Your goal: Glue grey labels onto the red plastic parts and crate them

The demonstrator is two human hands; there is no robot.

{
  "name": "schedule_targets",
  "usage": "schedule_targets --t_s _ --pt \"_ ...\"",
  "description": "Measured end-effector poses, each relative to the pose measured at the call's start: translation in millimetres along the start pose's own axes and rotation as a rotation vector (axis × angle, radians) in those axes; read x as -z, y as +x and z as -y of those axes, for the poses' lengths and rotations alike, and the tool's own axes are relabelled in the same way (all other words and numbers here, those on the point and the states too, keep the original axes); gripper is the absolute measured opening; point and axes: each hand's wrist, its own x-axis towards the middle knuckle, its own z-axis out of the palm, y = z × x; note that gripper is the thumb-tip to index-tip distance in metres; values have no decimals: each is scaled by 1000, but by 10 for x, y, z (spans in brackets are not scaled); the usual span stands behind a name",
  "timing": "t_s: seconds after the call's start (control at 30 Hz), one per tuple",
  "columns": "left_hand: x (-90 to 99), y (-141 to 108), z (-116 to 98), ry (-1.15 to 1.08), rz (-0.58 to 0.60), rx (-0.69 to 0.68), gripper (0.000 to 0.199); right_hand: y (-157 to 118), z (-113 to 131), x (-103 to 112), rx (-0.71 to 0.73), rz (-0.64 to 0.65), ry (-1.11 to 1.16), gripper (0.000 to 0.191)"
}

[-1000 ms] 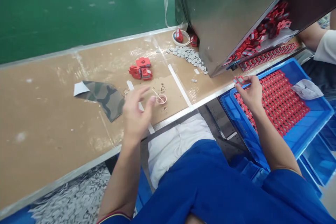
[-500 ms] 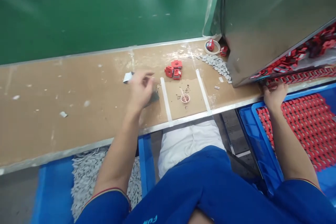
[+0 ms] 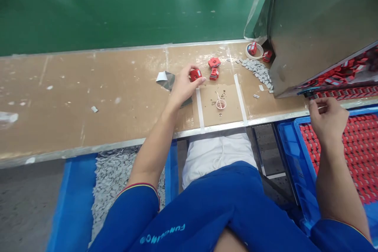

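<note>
On the tabletop, my left hand (image 3: pixel 184 84) is closed with thumb and fingers around a small red plastic piece (image 3: pixel 195 75), blocky like a toy car part. Two similar red pieces, one behind (image 3: pixel 214 62) and one in front (image 3: pixel 214 73), sit just to its right. Past the hand lie a dark grey sheet and a white scrap (image 3: pixel 162 76). My right hand (image 3: pixel 329 120) is at the bench's front edge, its fingers pinched at the left end of a row of red pieces (image 3: pixel 342 93). Whether anything is between those fingertips I cannot make out.
A small cup with a stick (image 3: pixel 221 104) stands between white tape strips. Grey chips (image 3: pixel 258 71) and a tape roll (image 3: pixel 258 56) lie by the large grey panel (image 3: pixel 313 27). Below are a blue bin of grey pieces (image 3: pixel 115 173) and a blue crate (image 3: pixel 301 157) of red pieces.
My left hand moved right from beside the sheet and took one of the three clustered red pieces. My right hand drew back slightly from the row. The view shifted left.
</note>
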Motion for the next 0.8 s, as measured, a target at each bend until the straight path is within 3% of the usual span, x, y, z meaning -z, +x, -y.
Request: schedule_targets --t_s 0.07,0.13,0.23,0.33,0.43,0.5,0.73,0.8 --pt "60 -269 -55 -288 36 49 45 -103 447 10 100 191 108 17" --pt "57 -537 -107 -547 102 110 51 -136 849 -133 245 394 221 19" --pt "-33 -882 -134 -824 137 200 54 -80 1289 -594 367 549 359 22" --pt "-150 -1125 -76 -992 107 266 55 -7 1554 -1139 402 612 473 25" --pt "-238 -1266 15 -1054 85 307 53 2 1710 -1527 389 630 540 26" --pt "-274 -1313 61 -1035 73 302 51 -13 1763 -1651 383 646 591 22" --pt "-306 -1315 106 -910 77 221 82 -63 1613 -1557 385 623 683 15" --pt "-326 -1313 109 -935 61 230 80 -104 1530 -1505 368 592 698 13"
